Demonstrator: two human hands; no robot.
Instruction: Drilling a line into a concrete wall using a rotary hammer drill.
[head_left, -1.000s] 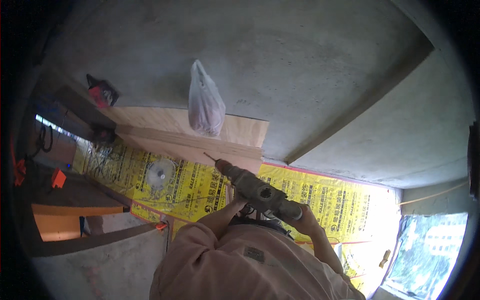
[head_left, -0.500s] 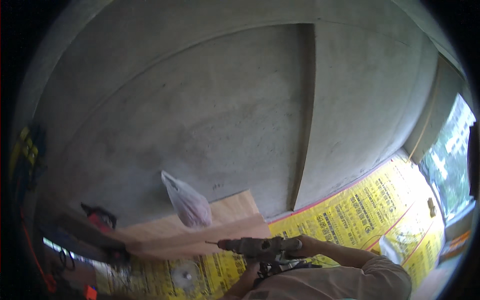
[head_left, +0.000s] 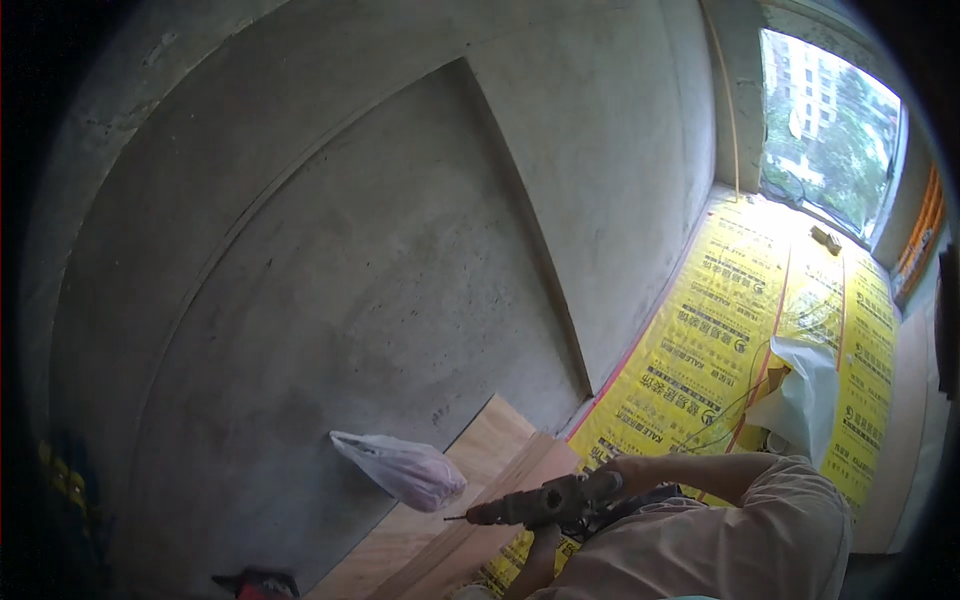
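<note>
I hold a dark power drill [head_left: 535, 506] level, its bit pointing left toward the grey concrete wall [head_left: 380, 260]. My right hand [head_left: 618, 478] grips the rear handle, with the arm reaching in from the right. My left hand [head_left: 545, 540] supports the drill body from below. The bit tip sits just right of a white plastic bag [head_left: 405, 470] that hangs against the wall. Under the drill, pale wooden boards [head_left: 480, 450] lean at the wall's foot.
Yellow printed sheeting [head_left: 720, 350] covers the floor up to a bright window [head_left: 825, 130]. A crumpled white plastic sheet [head_left: 805, 395] and thin cables lie on it. A red tool [head_left: 255, 585] shows at the bottom edge. A wall corner edge [head_left: 530, 230] runs down toward the boards.
The view has swung toward the window, and more wall and floor sheeting show. The drill stays in both hands and now points left, close to the hanging bag.
</note>
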